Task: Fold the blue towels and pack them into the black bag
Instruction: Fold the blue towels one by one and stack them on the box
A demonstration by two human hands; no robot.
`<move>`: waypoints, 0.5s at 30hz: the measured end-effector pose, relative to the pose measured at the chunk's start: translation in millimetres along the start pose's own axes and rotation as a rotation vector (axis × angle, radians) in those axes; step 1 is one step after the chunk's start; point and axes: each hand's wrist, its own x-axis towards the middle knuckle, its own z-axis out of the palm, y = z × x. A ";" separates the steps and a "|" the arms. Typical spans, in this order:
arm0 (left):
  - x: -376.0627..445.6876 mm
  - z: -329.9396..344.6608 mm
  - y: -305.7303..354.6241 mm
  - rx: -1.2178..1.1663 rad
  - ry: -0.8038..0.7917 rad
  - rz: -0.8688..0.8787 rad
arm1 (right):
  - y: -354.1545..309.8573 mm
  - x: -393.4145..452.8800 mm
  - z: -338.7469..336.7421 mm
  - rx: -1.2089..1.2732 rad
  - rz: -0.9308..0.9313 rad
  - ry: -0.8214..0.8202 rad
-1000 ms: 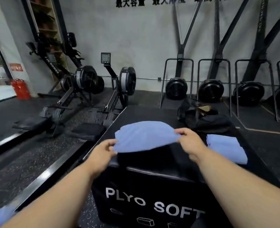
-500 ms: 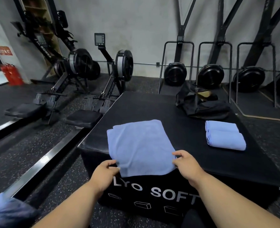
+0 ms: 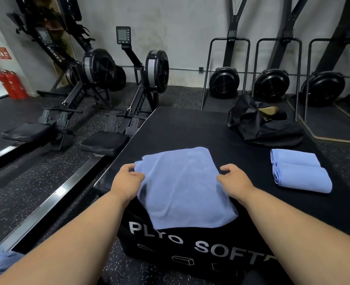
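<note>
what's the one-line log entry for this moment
step: folding towel | hands: left, right pinch its side edges | folded towels: on box | bag: unpacked

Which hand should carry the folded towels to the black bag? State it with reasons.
Right. The right hand grips the spread towel on the side nearer the folded towels and black bag, both on the right of the plyo box. The left hand would have to cross over.
</note>
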 end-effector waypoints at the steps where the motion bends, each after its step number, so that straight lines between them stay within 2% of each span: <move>1: 9.5 3.3 2.7 0.014 0.003 0.004 | -2.7 11.8 2.3 0.002 -0.003 -0.007; 7: 64.8 25.7 17.0 0.125 0.026 0.019 | -26.8 69.3 22.6 0.137 0.033 -0.071; 11: 89.4 39.5 22.5 0.174 0.080 0.018 | -29.7 111.9 41.3 0.162 0.062 -0.002; 15: 102.0 52.8 22.0 0.102 0.107 -0.011 | -30.9 136.6 50.7 0.214 0.095 0.087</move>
